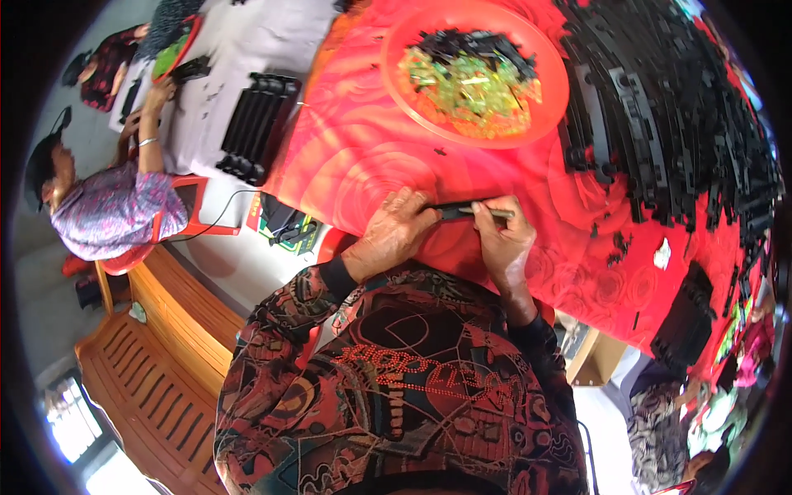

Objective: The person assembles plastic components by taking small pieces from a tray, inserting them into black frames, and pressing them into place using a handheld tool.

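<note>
At the near edge of the red-covered table, my left hand (394,228) is closed on one end of a narrow black plastic strip (450,209). My right hand (505,235) pinches a thin pen-like tool with a pale olive handle (500,213), its tip close to the strip's right part. Whether the tip touches the strip is too small to tell. Beyond my hands stands a large red basin (394,91), holding many small green, orange and black pieces. To the right lies a big heap of black plastic strips (652,107).
Black scraps (617,247) and a small white piece (662,253) lie on the red tablecloth (363,177). A stack of black strips (257,128) sits on the pale table at left, where a person (120,202) works. A wooden bench (157,379) stands at lower left. Other people are at far right.
</note>
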A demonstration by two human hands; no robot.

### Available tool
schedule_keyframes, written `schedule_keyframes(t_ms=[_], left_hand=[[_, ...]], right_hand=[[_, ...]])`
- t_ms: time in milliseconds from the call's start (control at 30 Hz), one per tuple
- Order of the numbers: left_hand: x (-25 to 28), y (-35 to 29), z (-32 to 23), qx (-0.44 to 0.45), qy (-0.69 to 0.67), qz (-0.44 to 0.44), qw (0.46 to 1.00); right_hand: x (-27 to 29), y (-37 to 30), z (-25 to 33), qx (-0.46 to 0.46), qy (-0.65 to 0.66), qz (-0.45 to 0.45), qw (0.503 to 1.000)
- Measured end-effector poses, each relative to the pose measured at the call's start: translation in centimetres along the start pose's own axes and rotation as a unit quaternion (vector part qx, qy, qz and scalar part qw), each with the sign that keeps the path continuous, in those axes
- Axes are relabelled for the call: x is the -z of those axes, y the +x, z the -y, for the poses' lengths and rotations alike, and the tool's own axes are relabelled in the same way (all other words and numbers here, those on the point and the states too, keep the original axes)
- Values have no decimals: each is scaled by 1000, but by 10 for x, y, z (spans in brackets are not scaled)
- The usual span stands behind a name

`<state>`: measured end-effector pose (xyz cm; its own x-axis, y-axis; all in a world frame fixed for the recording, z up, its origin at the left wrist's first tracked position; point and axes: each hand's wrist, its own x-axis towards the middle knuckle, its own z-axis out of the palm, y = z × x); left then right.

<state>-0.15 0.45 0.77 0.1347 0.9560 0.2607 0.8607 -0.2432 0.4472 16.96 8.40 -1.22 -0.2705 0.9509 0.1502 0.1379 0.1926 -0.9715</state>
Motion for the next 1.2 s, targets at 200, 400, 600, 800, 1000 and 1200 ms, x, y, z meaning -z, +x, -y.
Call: schedule_keyframes(t_ms=[200, 400, 600, 800, 1000, 1200], left_hand=[[-7, -2, -4, -6, -25, -34, 999], [29, -39, -6, 80, -37, -72, 993], [71, -58, 56, 178, 123, -232, 948], [85, -44, 120, 231, 268, -309, 883], [76, -34, 143, 247, 293, -293, 876], [67, -31, 144, 285, 290, -276, 871]], right_hand=[[13, -7, 1, -19, 71, 19, 997], [34, -17, 14, 36, 158, -91, 983], [23, -19, 7, -32, 149, -79, 985], [8, -38, -18, -71, 172, -39, 982], [11, -37, -18, -86, 178, -38, 980], [11, -35, -19, -88, 176, -39, 980]])
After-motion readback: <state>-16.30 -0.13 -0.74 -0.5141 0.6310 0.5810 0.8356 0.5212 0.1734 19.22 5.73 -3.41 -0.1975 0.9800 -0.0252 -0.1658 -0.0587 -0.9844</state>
